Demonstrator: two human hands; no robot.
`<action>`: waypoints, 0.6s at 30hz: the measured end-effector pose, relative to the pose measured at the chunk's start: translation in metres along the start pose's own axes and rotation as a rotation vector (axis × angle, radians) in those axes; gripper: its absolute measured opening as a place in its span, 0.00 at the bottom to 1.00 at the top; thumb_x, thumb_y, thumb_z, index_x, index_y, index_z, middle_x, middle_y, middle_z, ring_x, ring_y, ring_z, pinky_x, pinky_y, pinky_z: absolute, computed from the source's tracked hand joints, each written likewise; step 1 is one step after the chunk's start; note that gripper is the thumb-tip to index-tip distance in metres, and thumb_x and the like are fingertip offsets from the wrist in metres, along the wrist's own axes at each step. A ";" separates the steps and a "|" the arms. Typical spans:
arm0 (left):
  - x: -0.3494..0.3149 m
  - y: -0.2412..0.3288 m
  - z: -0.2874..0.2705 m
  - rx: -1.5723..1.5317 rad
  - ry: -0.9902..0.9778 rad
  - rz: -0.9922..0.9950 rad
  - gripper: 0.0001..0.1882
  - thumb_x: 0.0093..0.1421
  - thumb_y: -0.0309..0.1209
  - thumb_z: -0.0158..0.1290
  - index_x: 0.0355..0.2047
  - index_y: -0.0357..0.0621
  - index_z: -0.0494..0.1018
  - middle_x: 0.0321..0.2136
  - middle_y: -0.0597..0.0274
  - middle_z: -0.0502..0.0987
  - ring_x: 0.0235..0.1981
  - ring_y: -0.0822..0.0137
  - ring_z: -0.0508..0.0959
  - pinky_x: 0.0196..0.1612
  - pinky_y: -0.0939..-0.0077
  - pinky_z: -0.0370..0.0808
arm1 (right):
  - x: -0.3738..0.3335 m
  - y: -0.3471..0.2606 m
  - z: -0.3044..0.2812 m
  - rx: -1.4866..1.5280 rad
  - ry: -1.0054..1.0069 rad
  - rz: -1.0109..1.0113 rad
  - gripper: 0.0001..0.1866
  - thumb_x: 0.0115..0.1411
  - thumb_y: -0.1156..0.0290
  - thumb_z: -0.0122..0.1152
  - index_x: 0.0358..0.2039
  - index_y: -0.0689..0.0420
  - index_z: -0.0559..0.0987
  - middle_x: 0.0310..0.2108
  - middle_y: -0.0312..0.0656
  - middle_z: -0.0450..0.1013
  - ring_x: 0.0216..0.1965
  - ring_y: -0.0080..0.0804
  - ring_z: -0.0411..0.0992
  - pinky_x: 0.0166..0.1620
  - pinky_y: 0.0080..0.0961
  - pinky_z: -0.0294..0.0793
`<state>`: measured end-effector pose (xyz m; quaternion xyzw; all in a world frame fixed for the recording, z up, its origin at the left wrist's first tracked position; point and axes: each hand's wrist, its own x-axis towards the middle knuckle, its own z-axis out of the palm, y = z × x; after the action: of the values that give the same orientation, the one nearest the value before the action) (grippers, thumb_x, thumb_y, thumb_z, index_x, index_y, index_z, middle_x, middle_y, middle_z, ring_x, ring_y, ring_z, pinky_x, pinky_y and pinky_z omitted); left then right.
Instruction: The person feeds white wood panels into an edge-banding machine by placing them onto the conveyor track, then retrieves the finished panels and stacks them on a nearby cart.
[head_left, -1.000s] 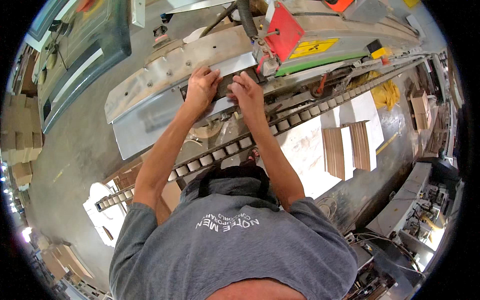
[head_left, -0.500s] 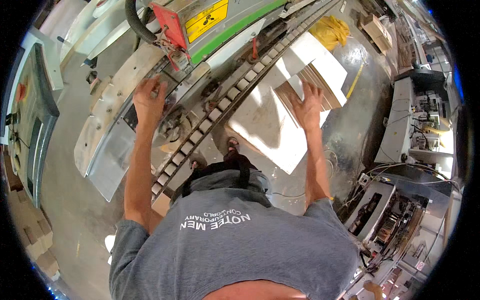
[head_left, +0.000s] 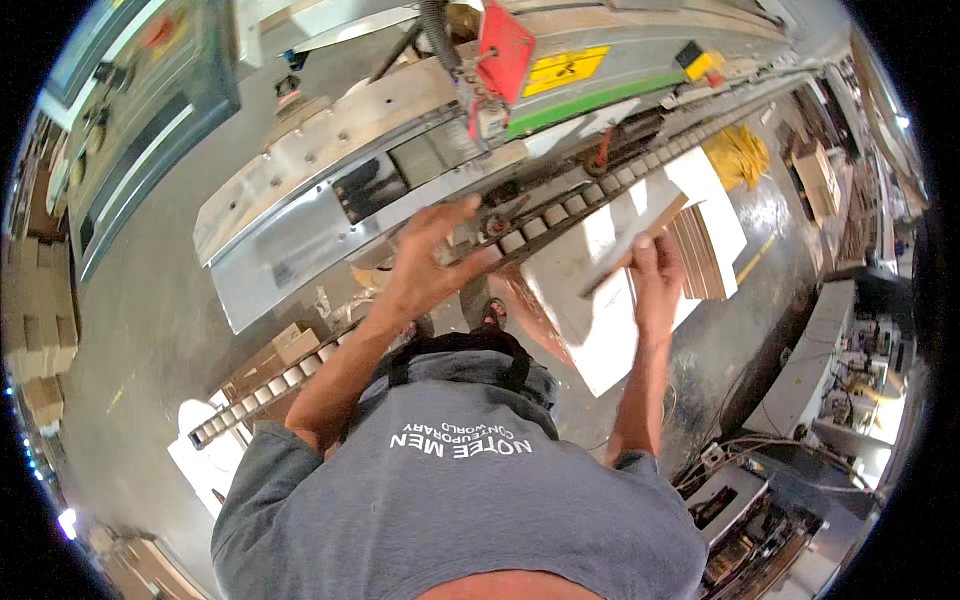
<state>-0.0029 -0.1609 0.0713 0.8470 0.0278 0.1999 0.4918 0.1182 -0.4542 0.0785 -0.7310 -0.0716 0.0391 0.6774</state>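
My right hand is closed on a thin brown board, seen almost edge-on and slanting up to the right. Just beyond that hand stands a stack of brown, white-topped boards on a white panel. My left hand is open, thumb and fingers apart, and slightly blurred. It hovers over the near side of the machine, close to a rail of white rollers, with nothing in it. Beyond it lies the machine's metal bed.
A grey machine body with a green stripe and a red guard rises at the far side. Yellow cloth lies past the stack. Cartons are piled at far left. Cables and equipment stand at right.
My right hand has taken hold of a thin board from beside the stack and lifted it. My left hand has come away from the machine bed, toward the roller rail. The view has turned.
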 end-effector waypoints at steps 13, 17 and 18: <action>-0.053 -0.092 -0.133 0.195 0.191 -0.194 0.25 0.49 0.24 0.66 0.50 0.41 0.78 0.46 0.49 0.79 0.47 0.51 0.79 0.48 0.63 0.77 | -0.058 0.053 0.295 0.616 -0.698 0.426 0.22 0.67 0.66 0.59 0.56 0.64 0.71 0.53 0.42 0.71 0.49 0.30 0.72 0.48 0.32 0.79; -0.048 -0.125 -0.164 0.489 0.255 0.012 0.28 0.42 0.27 0.70 0.48 0.48 0.80 0.44 0.51 0.79 0.45 0.48 0.76 0.48 0.59 0.74 | -0.066 0.045 0.338 0.610 -0.667 0.429 0.37 0.67 0.70 0.56 0.69 0.69 0.49 0.54 0.52 0.68 0.49 0.35 0.72 0.49 0.32 0.80; -0.046 -0.129 -0.169 0.639 0.285 0.108 0.29 0.40 0.28 0.70 0.47 0.49 0.80 0.43 0.53 0.79 0.45 0.48 0.75 0.47 0.59 0.74 | -0.062 0.046 0.346 0.596 -0.680 0.438 0.40 0.67 0.72 0.54 0.70 0.71 0.43 0.55 0.54 0.68 0.48 0.37 0.73 0.49 0.31 0.80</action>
<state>-0.0876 0.0334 0.0221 0.9219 0.1124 0.3230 0.1819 0.0063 -0.1266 0.0028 -0.4497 -0.1192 0.4352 0.7708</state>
